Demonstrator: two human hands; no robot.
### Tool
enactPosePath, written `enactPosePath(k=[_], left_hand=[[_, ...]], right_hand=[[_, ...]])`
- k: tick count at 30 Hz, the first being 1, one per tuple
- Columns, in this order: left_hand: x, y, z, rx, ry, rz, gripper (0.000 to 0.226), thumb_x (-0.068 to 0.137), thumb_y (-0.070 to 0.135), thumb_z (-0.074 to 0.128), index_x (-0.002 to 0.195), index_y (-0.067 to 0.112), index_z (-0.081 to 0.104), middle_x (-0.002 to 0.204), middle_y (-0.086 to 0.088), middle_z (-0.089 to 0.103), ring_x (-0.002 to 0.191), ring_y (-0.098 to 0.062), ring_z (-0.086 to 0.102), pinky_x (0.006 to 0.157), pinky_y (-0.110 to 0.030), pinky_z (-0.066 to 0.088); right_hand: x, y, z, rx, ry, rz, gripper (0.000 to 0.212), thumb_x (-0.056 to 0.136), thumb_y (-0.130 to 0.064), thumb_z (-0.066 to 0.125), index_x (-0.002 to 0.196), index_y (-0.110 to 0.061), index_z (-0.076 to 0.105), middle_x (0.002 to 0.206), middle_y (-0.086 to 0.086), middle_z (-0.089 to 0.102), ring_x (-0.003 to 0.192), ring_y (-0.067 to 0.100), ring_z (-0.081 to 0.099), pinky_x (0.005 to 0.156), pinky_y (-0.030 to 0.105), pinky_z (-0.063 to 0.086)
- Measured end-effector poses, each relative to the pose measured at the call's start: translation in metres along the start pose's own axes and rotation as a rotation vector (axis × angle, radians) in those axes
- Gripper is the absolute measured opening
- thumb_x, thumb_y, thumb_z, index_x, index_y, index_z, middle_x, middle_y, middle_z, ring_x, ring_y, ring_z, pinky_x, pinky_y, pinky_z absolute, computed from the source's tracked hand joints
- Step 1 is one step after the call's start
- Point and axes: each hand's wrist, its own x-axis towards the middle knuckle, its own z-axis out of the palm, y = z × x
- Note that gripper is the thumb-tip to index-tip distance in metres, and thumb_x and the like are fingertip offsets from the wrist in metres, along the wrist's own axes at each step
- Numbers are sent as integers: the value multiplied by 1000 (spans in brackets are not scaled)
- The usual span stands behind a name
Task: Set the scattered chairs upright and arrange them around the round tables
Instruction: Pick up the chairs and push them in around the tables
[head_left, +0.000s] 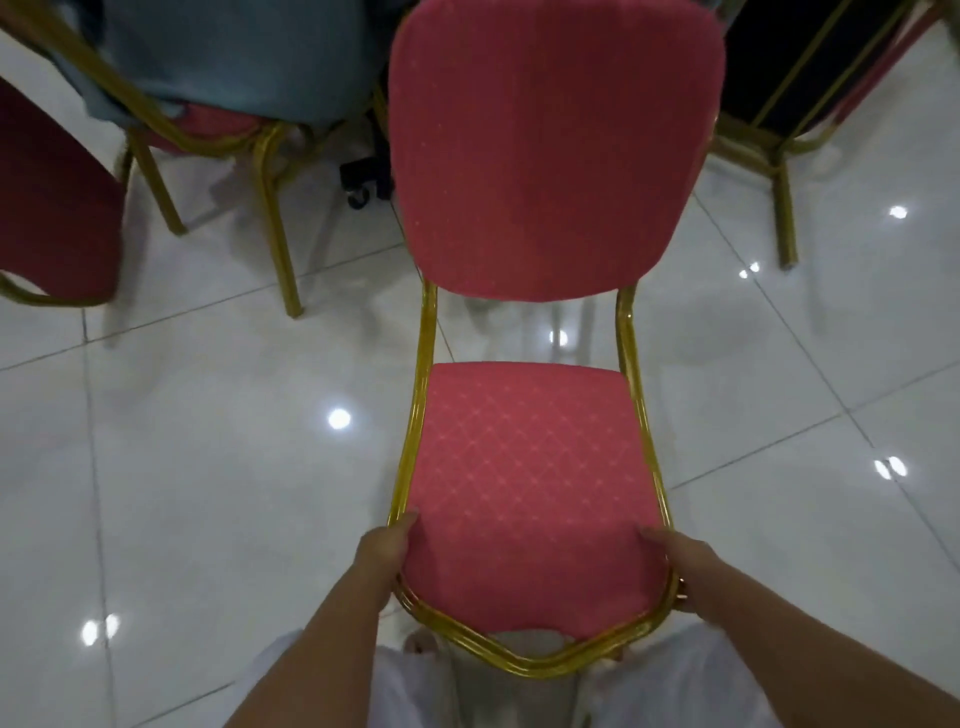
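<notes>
Chair (530, 467) seat front | both hands grip | left (387, 558) | right (675, 566)

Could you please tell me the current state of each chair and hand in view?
Red chair: seat up, facing the person, held by both hands; legs hidden.
Left hand: grips the seat's left front edge.
Right hand: grips the seat's right front edge.
Left chair: upright, legs on the floor.
Right chair: upright, legs on the floor.
Grey-blue cloth: hanging draped.
</notes>
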Motion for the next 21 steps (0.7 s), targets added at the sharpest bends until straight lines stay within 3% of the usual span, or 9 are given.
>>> enactPosePath(k=[2, 6, 9, 13, 16, 21], left_hand=[[-54, 10, -12, 51, -4, 3, 58, 96, 42, 59, 132, -3, 55, 122, -20, 65, 103, -35, 63, 93, -45, 53], [-158, 42, -36, 130, 18, 14, 51, 100, 38, 50, 137, 2, 50, 129, -18, 60, 113, -36, 59, 98, -49, 51], [-235, 69, -50, 119, 20, 21, 49, 102, 41, 48, 135, 5, 48, 127, -17, 60, 112, -35, 59, 95, -48, 53], [-332, 105, -69, 33, 9, 22, 36, 101, 32, 51, 126, 6, 54, 107, -13, 65, 95, -28, 63, 70, -38, 56], [-392, 137, -82, -20, 41, 81, 31, 98, 25, 58, 119, 2, 57, 92, -10, 62, 79, -22, 59, 56, -30, 49], [-459, 183, -91, -208, -21, 205, 19, 92, 23, 67, 96, 5, 60, 69, -8, 58, 62, -19, 52, 59, -30, 51]], right_hand=[[-54, -5, -22, -12, -5, -20, 72, 73, -41, 84, 125, -1, 55, 109, 15, 66, 96, 35, 64, 73, 42, 56], [-155, -24, -64, -34, -18, -52, 56, 84, -32, 78, 123, 0, 53, 99, 9, 62, 89, 29, 61, 80, 45, 51], [-225, -45, -96, 28, -43, -49, 50, 85, -25, 77, 120, 2, 53, 102, 14, 64, 93, 33, 62, 85, 47, 55], [-310, -75, -137, 144, -74, -1, 42, 84, -20, 79, 111, 0, 55, 105, 17, 63, 94, 36, 62, 85, 44, 56], [-365, -106, -162, 171, -83, -9, 28, 87, -17, 75, 104, -3, 59, 102, 16, 62, 87, 30, 61, 69, 34, 54], [-420, -158, -189, 234, -91, -126, 12, 91, -11, 67, 85, -8, 57, 69, 8, 50, 57, 18, 47, 41, 25, 40]])
